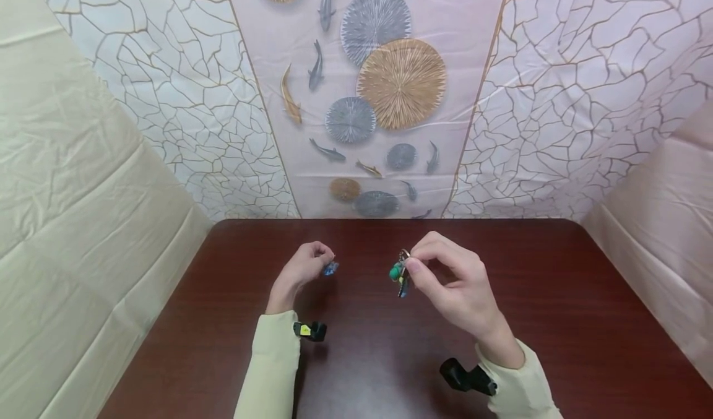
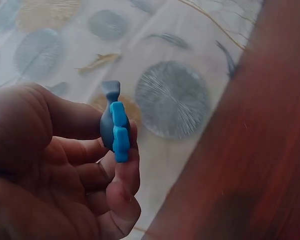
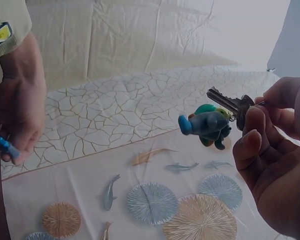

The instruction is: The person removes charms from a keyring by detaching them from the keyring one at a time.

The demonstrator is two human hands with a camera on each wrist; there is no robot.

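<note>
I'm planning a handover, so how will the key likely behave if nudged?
The key looks metallic with a notched edge, so it should stay stiff. Its notched end hangs free of the right hand, so it may swing or pivot. The charms dangle against it and would probably sway too.

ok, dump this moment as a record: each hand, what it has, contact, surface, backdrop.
left hand: pinches a small blue and grey piece
right hand: pinches a ring bearing a key and a charm
charm colours: green, blue-grey, some yellow
contact: both held items up off the table, apart from each other
surface: dark reddish-brown table
backdrop: printed, fish and round discs in the middle panel, crackle pattern either side
wrists: black device on each
</note>
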